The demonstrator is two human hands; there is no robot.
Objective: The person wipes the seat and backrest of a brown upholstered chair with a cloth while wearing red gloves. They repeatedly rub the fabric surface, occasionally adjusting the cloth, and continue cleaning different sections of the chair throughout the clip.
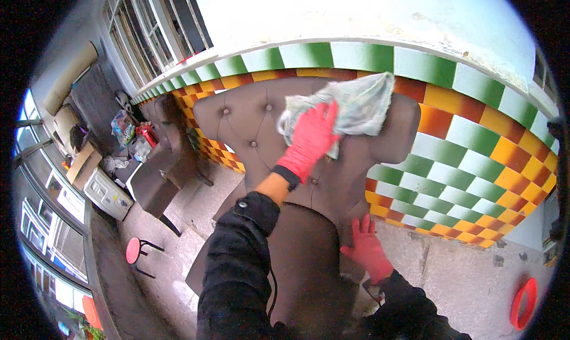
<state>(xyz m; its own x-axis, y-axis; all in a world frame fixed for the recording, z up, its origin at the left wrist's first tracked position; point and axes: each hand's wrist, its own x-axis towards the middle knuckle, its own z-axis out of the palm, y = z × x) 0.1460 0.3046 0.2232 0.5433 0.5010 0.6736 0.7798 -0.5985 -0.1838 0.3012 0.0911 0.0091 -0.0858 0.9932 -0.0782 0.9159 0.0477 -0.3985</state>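
Note:
A brown button-tufted chair backrest stands before me, its seat below. My left hand, in a red glove, presses a pale, slightly blurred cloth against the upper backrest. Part of the cloth lies hidden under the palm, and its loose end spreads to the right. Lower down, my right hand, also gloved in red, rests with spread fingers at the chair's right side, where the backrest meets the seat. It holds nothing visible.
Behind the chair runs a wall with green, white and orange tiles. Another brown chair stands at left, bags beside it. A small red-topped stool is on the floor at lower left, and a red round object at lower right.

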